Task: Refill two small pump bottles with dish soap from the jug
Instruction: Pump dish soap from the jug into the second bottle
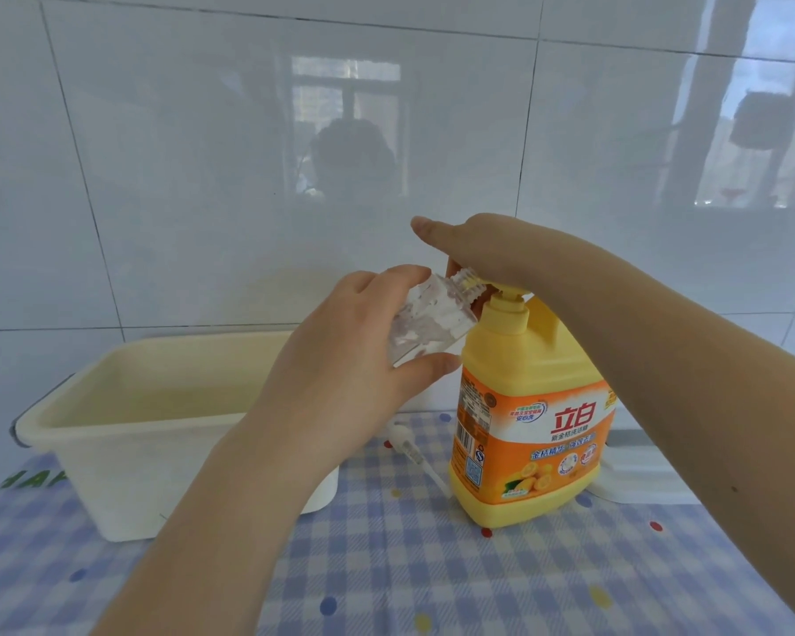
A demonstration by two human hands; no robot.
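Yellow plastic makes up the tall dish-soap jug (526, 406), which stands upright on the checked blue-and-white cloth (432, 566) covering the worktop, right of centre. Its orange label carries the large red characters 立白, smaller Chinese lines below that are too fine to read surely, a barcode on its left edge and a picture of citrus fruit near the bottom. The jug's yellow pump head (508, 296) sits at its top, and the right hand (478, 250) lies over it, palm down with the fingers stretched toward the left; this grip presses flat on the pump rather than closing round it.

The left hand (354, 355) holds a small clear plastic bottle (120, 323) tilted, its ribbed open neck pointing up and right at the spout of the pump head. Fingers curl over the bottle's far side and the thumb presses its near side, so this grip is wrapped round the bottle.

A small white pump with its dip tube (409, 447) lies on the cloth just left of the jug's base, partly hidden by the left wrist. A cream rectangular plastic tub (134, 424) stands at the left, behind the left forearm. A white object (634, 479) sits behind the jug to the right; what it is cannot be told. Glossy white wall tiles (203, 176) rise at the far side.
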